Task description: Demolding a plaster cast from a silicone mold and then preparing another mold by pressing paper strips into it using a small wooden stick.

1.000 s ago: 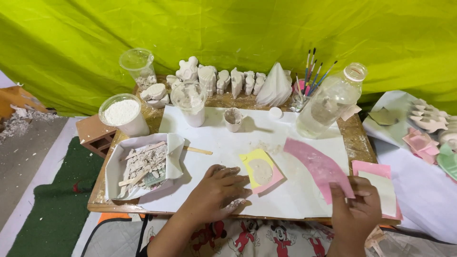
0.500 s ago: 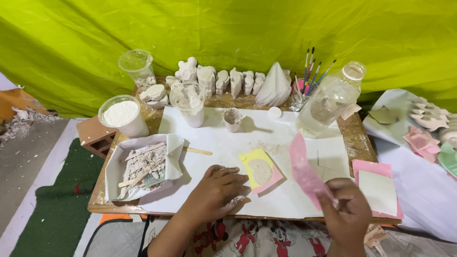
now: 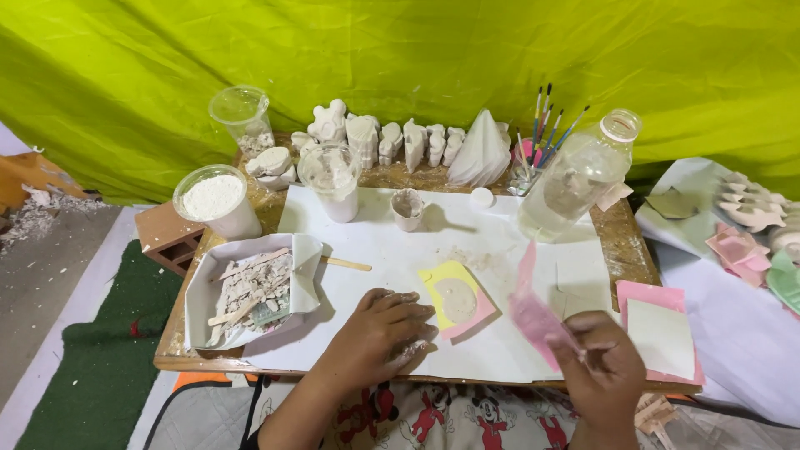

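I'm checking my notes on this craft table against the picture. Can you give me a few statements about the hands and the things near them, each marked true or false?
1. The right hand holds a pink sheet lifted off the white paper. True.
2. The left hand grips a paintbrush. False: it rests palm down on the white paper, beside the yellow mould, holding nothing.
3. The paintbrushes stand upright at the back of the table, near the clear plastic bottle. True.
4. The tub of white powder sits at the right edge of the table. False: it is at the left, behind the tray of broken pieces.
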